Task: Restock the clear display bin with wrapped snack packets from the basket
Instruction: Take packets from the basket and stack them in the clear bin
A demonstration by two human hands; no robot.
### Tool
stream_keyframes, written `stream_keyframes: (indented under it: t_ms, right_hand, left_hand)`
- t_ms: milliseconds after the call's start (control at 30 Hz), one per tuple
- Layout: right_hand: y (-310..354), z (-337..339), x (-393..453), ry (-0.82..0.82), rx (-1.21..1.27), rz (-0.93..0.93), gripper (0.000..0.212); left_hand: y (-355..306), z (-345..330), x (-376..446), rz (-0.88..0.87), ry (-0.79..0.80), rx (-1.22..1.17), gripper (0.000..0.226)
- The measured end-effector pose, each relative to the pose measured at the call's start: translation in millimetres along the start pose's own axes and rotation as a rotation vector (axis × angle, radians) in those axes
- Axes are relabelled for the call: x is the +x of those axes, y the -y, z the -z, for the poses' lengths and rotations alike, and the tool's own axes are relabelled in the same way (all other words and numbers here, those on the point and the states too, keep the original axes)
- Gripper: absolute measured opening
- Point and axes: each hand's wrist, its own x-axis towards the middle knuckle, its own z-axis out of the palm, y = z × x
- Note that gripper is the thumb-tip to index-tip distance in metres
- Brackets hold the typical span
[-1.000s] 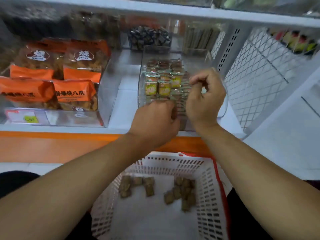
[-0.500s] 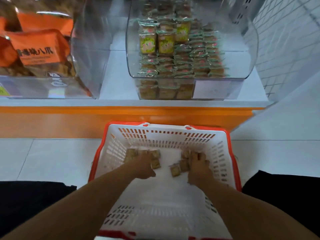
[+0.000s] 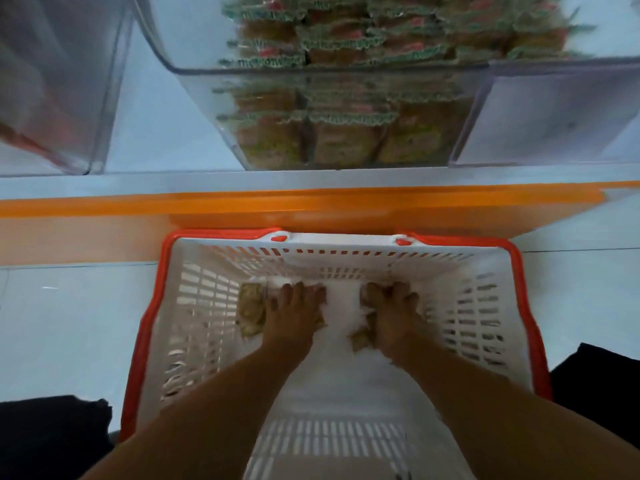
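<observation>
Both hands are down in the white basket (image 3: 194,306) with the orange rim, at its far end. My left hand (image 3: 294,310) lies palm down over snack packets, and more brown packets (image 3: 251,308) show just left of it. My right hand (image 3: 393,315) covers another cluster, its fingers curled over packets (image 3: 360,337) that stick out at its left. The frame is blurred, so the grips are unclear. Above, on the white shelf, the clear display bin (image 3: 194,69) holds stacked rows of green-edged wrapped packets (image 3: 343,98).
An orange strip (image 3: 104,202) runs along the shelf's front edge above the basket. A second clear bin (image 3: 69,98) stands at the left on the shelf. Pale floor tiles lie on both sides of the basket. Dark trouser legs (image 3: 52,438) frame the bottom corners.
One second ago both hands were up at the display bin. They dropped into the basket and now press further onto the packets; the view has tilted down and closer.
</observation>
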Motion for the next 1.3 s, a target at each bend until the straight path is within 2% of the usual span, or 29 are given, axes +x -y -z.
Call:
stream_keyframes:
  t_ms: [100, 233, 333, 400, 500, 567, 633, 733, 833, 967, 1133, 1233, 1300]
  right_hand:
    - [10.7, -6.8, 8.1, 0.021, -0.046, 0.054, 0.05]
    - [25.6, -22.9, 10.7, -0.025, 0.091, 0.078, 0.031]
    - [36.9, -28.3, 10.7, -0.006, 0.285, 0.052, 0.028]
    - [41.0, -25.7, 10.3, 0.009, 0.406, 0.05, 0.029]
    - [39.8, -13.1, 10.2, 0.04, 0.599, 0.077, 0.037]
    - [38.4, -1.3, 8.5, 0.137, 0.717, 0.07, 0.043]
    - [39.1, 10.6, 4.9, 0.212, 0.81, 0.076, 0.042]
    - [44.2, 26.0, 0.0, 0.253, 0.806, 0.128, 0.035]
    - [50.5, 41.4, -4.9, 0.293, 0.783, 0.129, 0.039]
    - [52.6, 58.5, -17.1, 0.224, 0.764, 0.193, 0.033]
    - [58.7, 90.3, -38.1, 0.148, 0.75, 0.203, 0.019]
    - [67.7, 119.3, -52.8, 0.192, 0.789, 0.254, 0.021]
    - [75.0, 141.1, -65.6, 0.245, 0.75, 0.252, 0.02]
  left_hand:
    - [-1.3, 0.1, 7.8, -0.084, -0.063, 0.031, 0.062]
    - [-10.0, -3.9, 6.3, -0.077, 0.067, -0.186, 0.053]
    - [-20.9, -3.0, 5.7, 0.07, 0.146, -0.635, 0.047]
    - [-25.2, -1.8, 7.8, 0.149, 0.163, -0.85, 0.048]
    - [-24.7, 6.9, 3.0, 0.256, 0.255, -1.278, 0.045]
    - [-19.8, 16.3, 1.3, 0.357, 0.392, -1.666, 0.048]
    - [-14.4, 25.0, 0.6, 0.373, 0.535, -1.879, 0.058]
    - [-12.3, 42.0, -6.1, 0.385, 0.588, -1.982, 0.045]
    - [-14.4, 51.2, -11.3, 0.368, 0.512, -1.954, 0.042]
    - [-13.2, 62.5, -21.1, 0.298, 0.473, -1.922, 0.041]
    - [0.5, 85.8, -36.2, 0.25, 0.459, -1.905, 0.059]
    - [12.5, 107.6, -46.0, 0.167, 0.516, -1.917, 0.08]
    - [18.4, 126.7, -53.5, 0.131, 0.542, -1.872, 0.082]
